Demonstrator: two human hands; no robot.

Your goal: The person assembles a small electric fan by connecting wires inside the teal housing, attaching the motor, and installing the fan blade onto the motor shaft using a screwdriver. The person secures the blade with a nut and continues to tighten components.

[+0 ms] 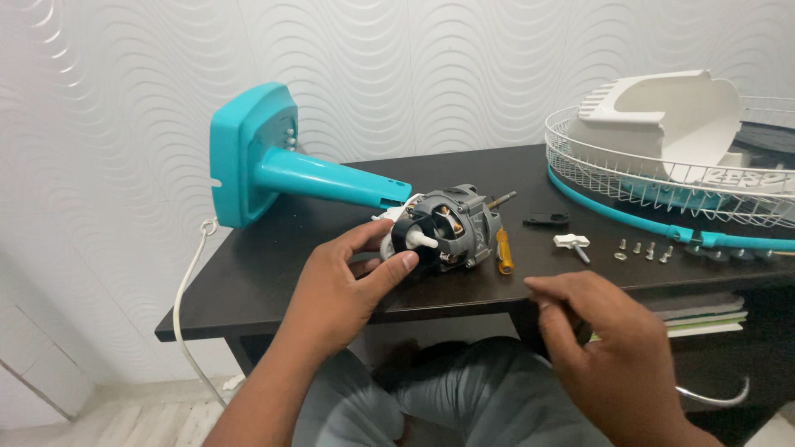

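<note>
A grey fan motor (455, 223) with copper windings lies on its side on the dark table (273, 273), joined to a teal fan stand (286, 170) that lies tipped over. My left hand (344, 285) grips the motor's near end, thumb and fingers around the white and black rear part (406, 238). My right hand (596, 343) hovers at the table's front edge, fingers curled, holding nothing that I can see. A yellow-handled screwdriver (503, 251) lies just right of the motor.
A white knob (571, 242), a black clip (546, 220) and several small screws (646, 248) lie to the right. A white wire fan guard (662, 170) with a teal rim holds a white plastic cover (662, 116). A white cord (192, 281) hangs off the left edge.
</note>
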